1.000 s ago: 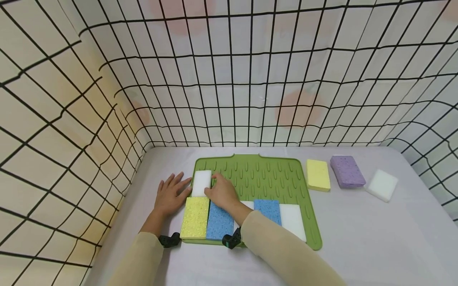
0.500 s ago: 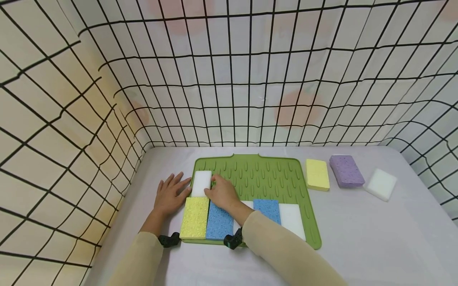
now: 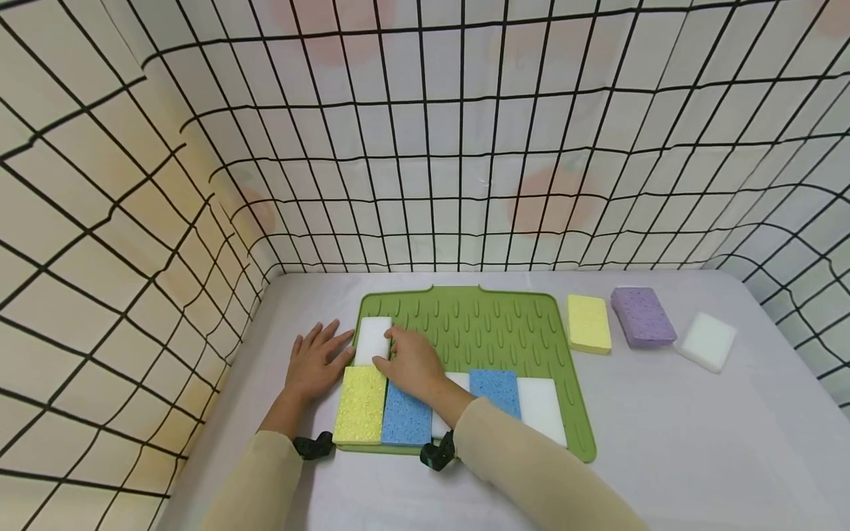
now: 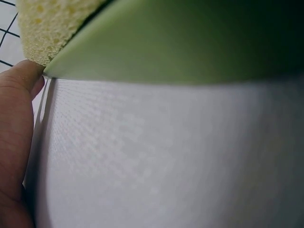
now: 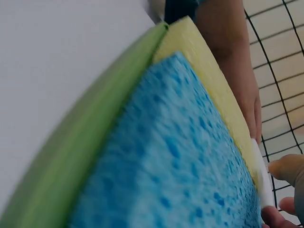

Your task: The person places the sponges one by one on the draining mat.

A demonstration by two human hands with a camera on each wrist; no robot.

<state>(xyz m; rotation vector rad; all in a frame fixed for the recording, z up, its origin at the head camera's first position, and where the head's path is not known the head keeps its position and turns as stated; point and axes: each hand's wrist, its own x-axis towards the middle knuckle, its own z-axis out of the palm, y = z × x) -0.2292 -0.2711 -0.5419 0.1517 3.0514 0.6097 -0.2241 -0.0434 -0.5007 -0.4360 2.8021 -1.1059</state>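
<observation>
A small white sponge (image 3: 372,341) lies flat at the left end of the green ribbed mat (image 3: 491,328), just behind a yellow sponge (image 3: 359,405). My right hand (image 3: 413,363) reaches across from the right, its index fingertip and thumb apart along the white sponge's right edge. My left hand (image 3: 317,363) rests with fingers spread beside the mat, fingertips pointing at the sponge's left edge. Under my right wrist is a blue sponge (image 3: 406,420), which looms large in the right wrist view. The left wrist view has the thumb (image 4: 19,80) by the yellow sponge's corner.
Along the mat's front row are another blue sponge (image 3: 494,392) and a white sponge (image 3: 541,409). To the mat's right lie a yellow sponge (image 3: 589,324), a purple sponge (image 3: 643,317) and a white pad (image 3: 707,342). Black wire mesh (image 3: 432,199) encloses the table's back and sides.
My right thumb and index finger have eased slightly away from the white sponge's right edge, and the right wrist has shifted a little rightward. The left hand and the sponges look unmoved.
</observation>
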